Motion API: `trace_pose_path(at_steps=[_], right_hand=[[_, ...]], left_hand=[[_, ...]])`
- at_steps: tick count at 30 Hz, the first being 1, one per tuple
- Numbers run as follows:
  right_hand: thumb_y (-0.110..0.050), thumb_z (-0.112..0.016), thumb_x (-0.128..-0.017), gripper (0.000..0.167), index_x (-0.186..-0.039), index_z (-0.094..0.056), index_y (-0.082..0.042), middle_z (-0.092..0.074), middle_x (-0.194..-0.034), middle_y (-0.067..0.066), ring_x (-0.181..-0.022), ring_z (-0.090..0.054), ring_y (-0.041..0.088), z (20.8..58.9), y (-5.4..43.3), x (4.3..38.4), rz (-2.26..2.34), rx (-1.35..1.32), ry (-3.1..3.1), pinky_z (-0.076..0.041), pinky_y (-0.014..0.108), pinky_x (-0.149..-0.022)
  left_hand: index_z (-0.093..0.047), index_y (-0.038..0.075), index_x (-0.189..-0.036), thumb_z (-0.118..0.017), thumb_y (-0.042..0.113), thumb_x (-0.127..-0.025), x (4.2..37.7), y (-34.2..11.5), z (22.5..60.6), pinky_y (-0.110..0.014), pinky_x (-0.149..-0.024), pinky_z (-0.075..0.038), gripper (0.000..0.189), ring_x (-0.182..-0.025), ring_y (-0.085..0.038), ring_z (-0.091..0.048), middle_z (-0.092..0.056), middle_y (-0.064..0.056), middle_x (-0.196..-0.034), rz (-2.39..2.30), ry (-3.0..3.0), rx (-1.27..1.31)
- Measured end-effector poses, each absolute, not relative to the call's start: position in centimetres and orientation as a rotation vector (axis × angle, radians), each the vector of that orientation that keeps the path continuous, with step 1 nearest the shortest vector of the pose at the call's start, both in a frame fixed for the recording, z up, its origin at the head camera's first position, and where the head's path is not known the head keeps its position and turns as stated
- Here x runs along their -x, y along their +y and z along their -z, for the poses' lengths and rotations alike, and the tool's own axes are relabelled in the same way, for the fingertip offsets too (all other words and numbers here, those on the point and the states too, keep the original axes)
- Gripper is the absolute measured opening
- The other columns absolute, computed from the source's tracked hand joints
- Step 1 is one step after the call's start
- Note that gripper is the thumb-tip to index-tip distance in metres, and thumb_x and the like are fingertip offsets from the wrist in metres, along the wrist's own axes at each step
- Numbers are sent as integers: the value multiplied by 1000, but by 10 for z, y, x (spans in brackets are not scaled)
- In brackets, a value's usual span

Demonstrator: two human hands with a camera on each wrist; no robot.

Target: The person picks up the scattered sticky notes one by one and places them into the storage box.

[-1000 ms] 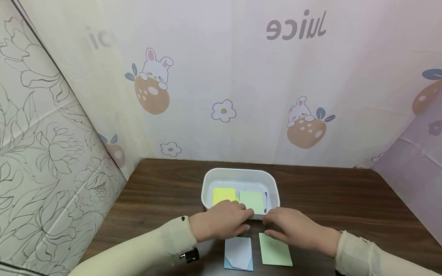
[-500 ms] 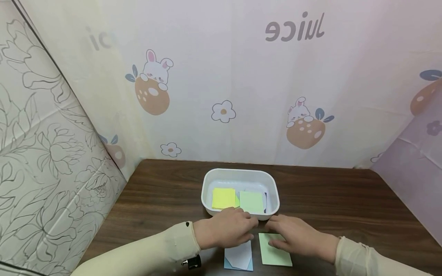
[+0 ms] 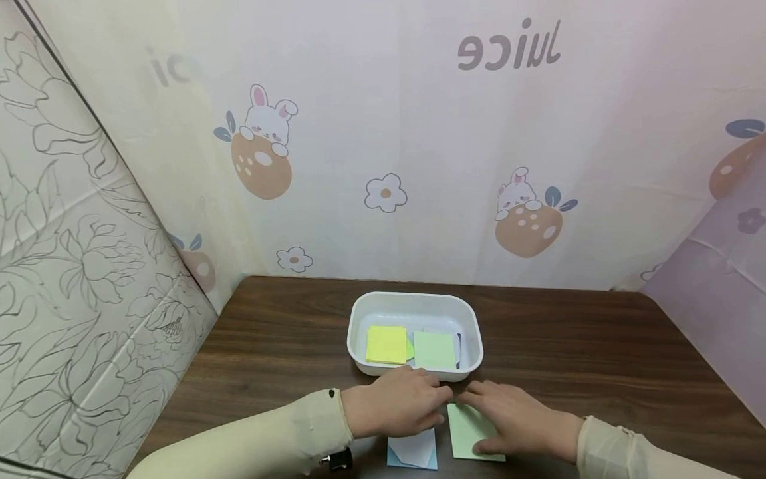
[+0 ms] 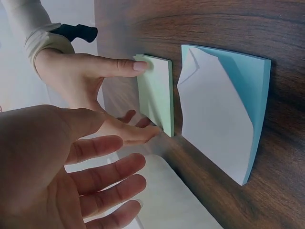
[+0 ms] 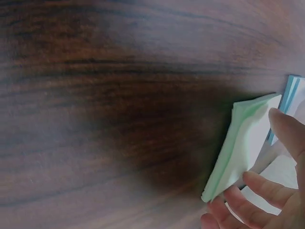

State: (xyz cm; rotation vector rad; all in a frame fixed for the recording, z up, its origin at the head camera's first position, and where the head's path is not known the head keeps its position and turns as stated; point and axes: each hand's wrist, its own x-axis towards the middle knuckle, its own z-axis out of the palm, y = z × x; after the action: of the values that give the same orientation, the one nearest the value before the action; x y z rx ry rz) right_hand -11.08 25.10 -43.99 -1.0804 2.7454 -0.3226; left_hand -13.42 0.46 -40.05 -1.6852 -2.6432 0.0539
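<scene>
My right hand (image 3: 519, 420) reaches over a pale green sticky note pad (image 3: 469, 431) lying on the table. In the right wrist view its thumb is at one edge of the green pad (image 5: 248, 143), the fingertips along another. My left hand (image 3: 402, 402) holds nothing, its fingers loosely bent in the left wrist view. It hovers above a light blue sticky note pad (image 4: 255, 86) topped by a white sheet with cut corners (image 4: 214, 109), partly covering both in the head view.
Behind the hands stands a white plastic tub (image 3: 413, 301). It holds a yellow note pad (image 3: 386, 344) and a pale green one (image 3: 435, 350), among other papers. A patterned cloth (image 3: 383, 133) hangs behind the wooden table (image 3: 556, 332).
Both hands have drawn back from the tub toward me. The right hand has spread over the green pad, its thumb now nearer the pad's front edge. The left hand has moved slightly right.
</scene>
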Motion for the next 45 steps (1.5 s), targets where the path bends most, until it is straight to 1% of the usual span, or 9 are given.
trace_pose_path(at_steps=[8, 14, 17, 23, 28, 32, 36, 39, 45], right_hand=[[-47, -88, -71, 74, -134, -61, -20, -62, -116, -11, -96, -55, 0, 444, 248, 112, 326, 989, 2743, -53, 29, -74], [-49, -88, -70, 79, -136, -59, -17, -56, -109, -11, -87, -47, -3, 444, 249, 112, 426, 960, 2704, -47, 24, -67], [-50, -88, -70, 78, -134, -61, -14, -52, -106, -11, -84, -43, -3, 444, 248, 112, 442, 957, 2698, -44, 22, -66], [-46, -90, -69, 70, -125, -66, -10, -49, -104, -10, -79, -43, -3, 444, 247, 113, 450, 974, 2694, -42, 21, -65], [-42, -88, -74, 64, -125, -65, -11, -64, -113, -8, -90, -54, -3, 441, 248, 116, 397, 999, 2688, -49, 28, -74], [-35, -83, -82, 47, -120, -68, -11, -72, -113, -5, -95, -60, -1, 437, 248, 119, 355, 1064, 2699, -52, 32, -78], [-26, -76, -89, 30, -114, -71, -12, -73, -107, -7, -92, -62, -1, 432, 246, 121, 375, 1092, 2700, -54, 30, -75], [-20, -73, -92, 20, -111, -72, -13, -73, -104, -9, -89, -63, -1, 429, 245, 122, 400, 1101, 2708, -55, 28, -73], [-17, -69, -95, 14, -108, -72, -17, -71, -101, -14, -85, -58, -6, 425, 245, 123, 459, 1089, 2716, -52, 25, -70]], left_hand=[[-67, 26, -111, -66, 39, -97, 136, 3, 404, -18, -65, -44, 20, -83, 0, -61, -64, 13, -88, -72, -2637, 1682], [-67, 25, -110, -66, 39, -97, 136, 2, 405, -18, -66, -45, 19, -85, -1, -63, -66, 13, -92, -59, -2646, 1675], [-67, 25, -109, -67, 39, -96, 135, 1, 406, -18, -68, -46, 19, -85, -1, -63, -65, 13, -91, -67, -2646, 1671], [-67, 25, -107, -67, 39, -96, 135, -1, 407, -19, -70, -47, 19, -85, -1, -63, -65, 13, -90, -77, -2635, 1660], [-68, 25, -108, -67, 39, -96, 136, -1, 408, -18, -71, -47, 18, -86, -1, -63, -66, 13, -92, -66, -2632, 1653], [-68, 25, -105, -68, 38, -95, 137, -2, 408, -18, -68, -46, 16, -84, -1, -63, -66, 13, -90, -68, -2617, 1648], [-67, 25, -103, -68, 38, -95, 137, -2, 408, -18, -66, -45, 15, -83, -2, -63, -65, 13, -88, -77, -2610, 1641], [-66, 26, -102, -67, 39, -95, 137, -3, 409, -18, -65, -45, 15, -83, -2, -63, -65, 13, -88, -87, -2602, 1634], [-65, 26, -101, -67, 40, -96, 138, -2, 409, -19, -63, -43, 15, -83, -2, -63, -64, 13, -87, -100, -2607, 1628]])
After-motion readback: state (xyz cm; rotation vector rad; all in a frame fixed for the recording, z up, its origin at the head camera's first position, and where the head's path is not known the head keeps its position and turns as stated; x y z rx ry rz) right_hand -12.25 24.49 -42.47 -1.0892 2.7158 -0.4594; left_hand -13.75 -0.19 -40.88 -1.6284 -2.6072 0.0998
